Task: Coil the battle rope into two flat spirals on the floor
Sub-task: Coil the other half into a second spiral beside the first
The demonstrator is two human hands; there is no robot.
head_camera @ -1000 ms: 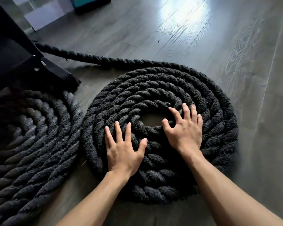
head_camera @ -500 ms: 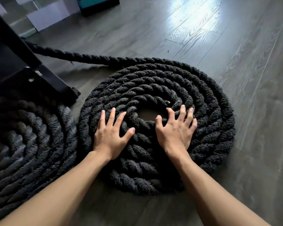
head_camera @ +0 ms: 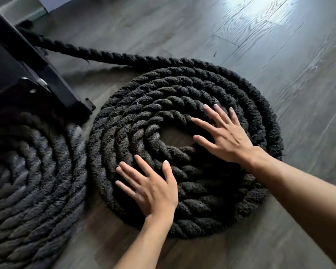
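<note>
A thick black battle rope lies in two flat spirals on the grey wood floor. The right spiral [head_camera: 182, 90] fills the middle of the view, with a small bare gap at its centre. My left hand [head_camera: 153, 189] rests flat on its near-left turns, fingers spread. On the inner turns at the right of the gap lies my right hand [head_camera: 225, 134], flat and spread too. Neither hand grips the rope. The left spiral [head_camera: 33, 179] lies at the left edge, partly cut off. A straight run of rope [head_camera: 97, 53] leads from the right spiral's outer turn up to the far left.
A black metal frame foot [head_camera: 52, 78] with a bolted plate stands on the floor between the two spirals at the upper left; the straight rope passes behind it. Bare floor [head_camera: 279, 45] stretches to the right and beyond the right spiral.
The view has shifted and tilted. My left hand slid toward the near-left edge of the right spiral; my right hand moved up and right along the inner turns. Both stay flat.
</note>
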